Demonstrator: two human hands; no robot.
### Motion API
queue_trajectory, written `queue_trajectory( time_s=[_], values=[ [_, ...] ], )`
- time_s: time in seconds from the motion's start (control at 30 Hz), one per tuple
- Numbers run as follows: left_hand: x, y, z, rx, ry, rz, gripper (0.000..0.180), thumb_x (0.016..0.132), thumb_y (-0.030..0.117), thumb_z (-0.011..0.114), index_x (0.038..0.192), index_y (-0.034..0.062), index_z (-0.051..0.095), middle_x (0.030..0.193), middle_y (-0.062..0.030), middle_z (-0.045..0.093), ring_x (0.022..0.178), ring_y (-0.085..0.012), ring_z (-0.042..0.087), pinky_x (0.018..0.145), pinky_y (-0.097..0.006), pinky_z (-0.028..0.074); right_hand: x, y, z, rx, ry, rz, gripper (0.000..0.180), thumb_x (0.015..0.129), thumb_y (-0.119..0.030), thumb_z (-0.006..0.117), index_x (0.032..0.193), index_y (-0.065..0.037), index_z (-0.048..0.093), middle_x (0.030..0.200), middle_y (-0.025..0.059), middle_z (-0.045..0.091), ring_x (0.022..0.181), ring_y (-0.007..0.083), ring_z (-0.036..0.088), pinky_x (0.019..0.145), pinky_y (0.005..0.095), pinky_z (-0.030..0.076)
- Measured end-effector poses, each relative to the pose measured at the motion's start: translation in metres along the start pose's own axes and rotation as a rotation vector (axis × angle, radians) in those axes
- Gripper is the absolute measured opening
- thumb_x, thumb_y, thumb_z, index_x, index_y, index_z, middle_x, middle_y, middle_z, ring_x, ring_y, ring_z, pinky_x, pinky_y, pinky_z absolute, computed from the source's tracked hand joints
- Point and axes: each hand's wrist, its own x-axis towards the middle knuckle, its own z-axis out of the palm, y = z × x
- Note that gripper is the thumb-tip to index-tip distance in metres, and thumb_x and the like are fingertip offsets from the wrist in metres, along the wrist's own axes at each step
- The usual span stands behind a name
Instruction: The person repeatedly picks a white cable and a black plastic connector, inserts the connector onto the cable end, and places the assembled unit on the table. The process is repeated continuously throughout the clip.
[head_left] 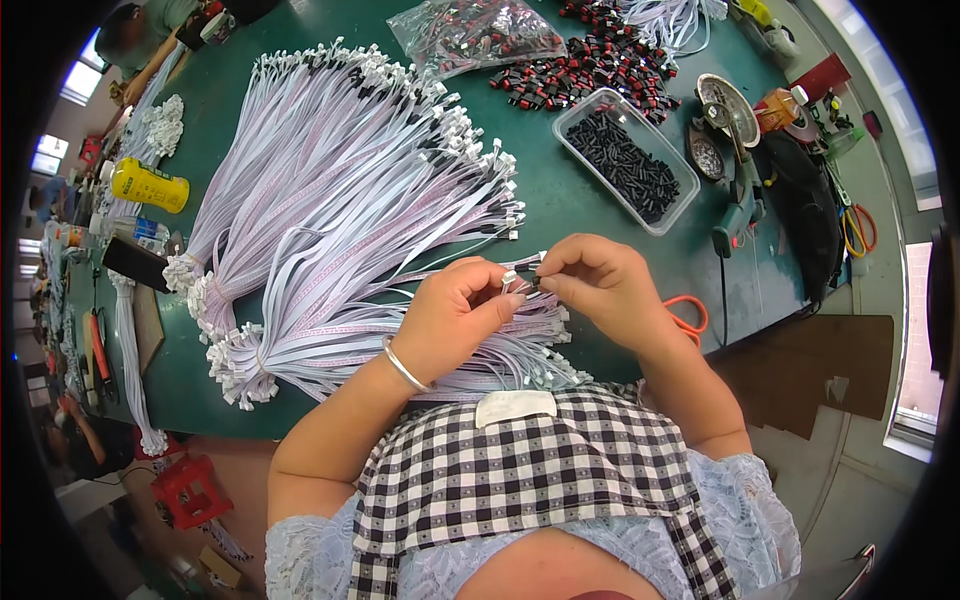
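Observation:
Over the near edge of the green table, my left hand (pixel 468 305) pinches the end of a flat white cable by its small white connector (pixel 511 280). Close beside it, my right hand (pixel 596 284) has thumb and forefinger pressed together at the same cable end, on a small dark piece that is mostly hidden by the fingers. Fanned bundles of flat white and pinkish ribbon cables (pixel 340 220) lie left of and beneath my hands, with white connectors and black sleeves at their ends. Behind my right hand stands a clear plastic box (pixel 655 228) holding many short black tubes (pixel 618 165).
Red and black small parts (pixel 600 75) are heaped at the back, beside a clear bag (pixel 475 38) of similar parts. A hot glue gun (pixel 740 205), a metal dish (pixel 728 105) and orange-handled scissors (pixel 688 318) lie right. A yellow bottle (pixel 150 186) and phone (pixel 136 262) lie left. Other people sit far left.

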Motion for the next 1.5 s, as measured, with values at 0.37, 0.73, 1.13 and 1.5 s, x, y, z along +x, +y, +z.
queue_trajectory(
  time_s=[0.37,0.73,1.13,1.5],
  values=[
    [0.001,-0.001,0.001,-0.072,0.009,-0.026,0.008,0.086,0.004,0.061,0.093,-0.001,0.061,0.083,-0.0003,0.054,0.07,-0.0068,0.055,0.062,-0.021,0.046,-0.001,0.002,0.003,0.033,0.047,0.046,0.01,0.08,-0.002,0.063,0.09,0.001,0.064,0.085,0.0044,0.064,0.077,0.0098,0.061,0.067,0.0241,0.049],
    [0.0,0.004,0.002,0.054,0.015,0.034,0.01,0.084,0.003,0.063,0.093,-0.0021,0.062,0.083,-0.001,0.053,0.07,-0.0063,0.054,0.061,-0.02,0.044,-0.001,0.007,0.005,-0.048,0.049,-0.027,0.009,0.079,-0.002,0.064,0.088,0.0,0.064,0.086,0.0059,0.065,0.076,0.0113,0.061,0.067,0.025,0.049],
    [-0.002,0.011,0.002,0.241,0.04,0.092,0.014,0.082,0.009,0.066,0.091,-0.0018,0.065,0.08,-0.0041,0.059,0.067,-0.0078,0.053,0.061,-0.023,0.044,-0.003,0.005,0.003,-0.163,0.024,-0.11,0.01,0.077,-0.002,0.064,0.087,-0.001,0.064,0.082,0.0068,0.063,0.073,0.0135,0.061,0.065,0.0262,0.049],
    [-0.003,0.009,0.001,0.331,0.047,0.121,0.013,0.082,0.011,0.066,0.084,-0.0017,0.063,0.075,-0.0033,0.055,0.061,-0.0074,0.049,0.055,-0.023,0.039,-0.008,0.003,0.009,-0.267,0.045,-0.223,0.01,0.076,0.0,0.063,0.087,-0.002,0.062,0.082,0.0067,0.062,0.072,0.0145,0.061,0.061,0.0253,0.048]
  ],
)
